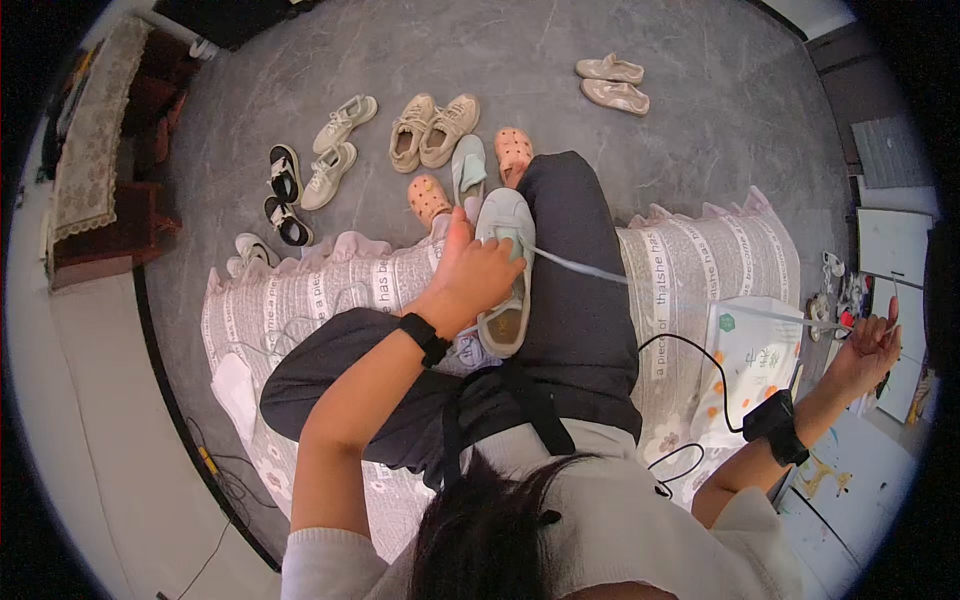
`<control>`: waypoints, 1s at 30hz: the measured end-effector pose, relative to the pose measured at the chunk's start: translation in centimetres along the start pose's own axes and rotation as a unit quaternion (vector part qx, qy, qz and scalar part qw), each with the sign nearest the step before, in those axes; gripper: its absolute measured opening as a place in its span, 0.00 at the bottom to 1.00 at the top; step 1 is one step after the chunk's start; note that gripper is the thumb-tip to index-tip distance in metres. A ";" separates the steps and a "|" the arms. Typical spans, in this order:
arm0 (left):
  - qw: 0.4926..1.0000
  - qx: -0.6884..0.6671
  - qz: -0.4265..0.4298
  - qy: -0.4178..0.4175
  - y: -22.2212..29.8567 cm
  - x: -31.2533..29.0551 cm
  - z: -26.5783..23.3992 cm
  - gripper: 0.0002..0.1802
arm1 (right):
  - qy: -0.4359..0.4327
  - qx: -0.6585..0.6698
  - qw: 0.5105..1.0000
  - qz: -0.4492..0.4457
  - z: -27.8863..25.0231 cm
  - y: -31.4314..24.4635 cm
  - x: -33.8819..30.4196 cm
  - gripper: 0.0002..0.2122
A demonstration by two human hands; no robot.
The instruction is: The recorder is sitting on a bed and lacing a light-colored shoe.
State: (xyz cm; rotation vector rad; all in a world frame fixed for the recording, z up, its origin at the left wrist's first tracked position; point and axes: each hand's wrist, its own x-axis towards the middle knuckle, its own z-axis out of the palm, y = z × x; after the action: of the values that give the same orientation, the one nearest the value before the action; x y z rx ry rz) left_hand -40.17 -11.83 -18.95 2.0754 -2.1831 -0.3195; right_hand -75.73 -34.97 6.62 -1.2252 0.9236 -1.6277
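A white sneaker (pixel 508 211) rests against my lap with its toe pointing away from me. My left hand (pixel 478 268) grips it, fingers curled over the tongue and eyelets. From the eyelets a pale flat shoelace (pixel 575 264) runs out to the right. Far out at the right, my right hand (pixel 866 356) pinches this lace, pulled long and fairly straight across the bed. A short length of lace sticks up past the fingers. Just beyond the held sneaker, a pale sneaker (pixel 467 163) stands on the floor between the orange clogs (pixel 428 198) on my feet.
Beige sneakers (pixel 448 130), white sneakers (pixel 328 178), black-and-white shoes (pixel 286 174) and tan shoes (pixel 614 94) stand on the grey floor. The patterned bedspread (pixel 690 240) carries a white package (pixel 750 350) at right. A black cable (pixel 700 347) loops near my right wrist.
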 end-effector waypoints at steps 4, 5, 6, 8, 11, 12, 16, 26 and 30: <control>0.997 -0.065 0.028 -0.028 -0.8 0.3 -1.4 0.10 | -0.006 -0.016 1.000 0.002 1.8 -0.3 -1.3 0.17; 0.993 -0.120 0.003 -0.002 -1.2 0.0 -1.9 0.12 | 0.011 -0.034 0.999 -0.001 2.1 -0.3 -1.4 0.17; 0.993 -0.120 0.003 -0.001 -1.7 -0.6 -2.4 0.12 | 0.028 -0.051 0.998 -0.004 2.3 -0.4 -1.5 0.16; 0.898 -0.396 -0.128 0.142 -2.4 -1.8 -4.8 0.08 | -0.003 -0.040 0.999 -0.016 1.9 -1.2 -1.6 0.16; 0.639 -0.654 -0.333 0.230 -4.7 -5.8 -6.3 0.07 | -0.089 0.003 0.996 -0.015 1.4 -2.2 -1.4 0.15; 0.577 -0.678 -0.367 0.270 -5.2 -6.9 -7.1 0.07 | -0.143 0.032 0.989 -0.004 1.4 -2.4 -1.4 0.15; 0.560 -0.694 -0.334 0.305 -6.3 -10.6 -8.3 0.06 | -0.147 0.033 0.988 0.043 3.3 -1.9 -1.8 0.15; 0.733 -0.593 -0.115 0.311 -3.7 -5.2 -20.1 0.12 | -0.180 -0.009 0.982 0.058 5.9 0.1 -3.2 0.15; 0.784 -0.553 0.014 0.282 -2.5 2.0 -22.5 0.10 | -0.186 -0.002 0.979 0.086 6.7 0.4 -4.0 0.14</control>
State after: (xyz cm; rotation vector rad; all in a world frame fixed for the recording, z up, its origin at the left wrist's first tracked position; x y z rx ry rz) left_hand -32.84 -15.56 2.19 1.2036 -1.1454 -0.6576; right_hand -68.59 -31.75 6.62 -1.3536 0.7707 -1.2075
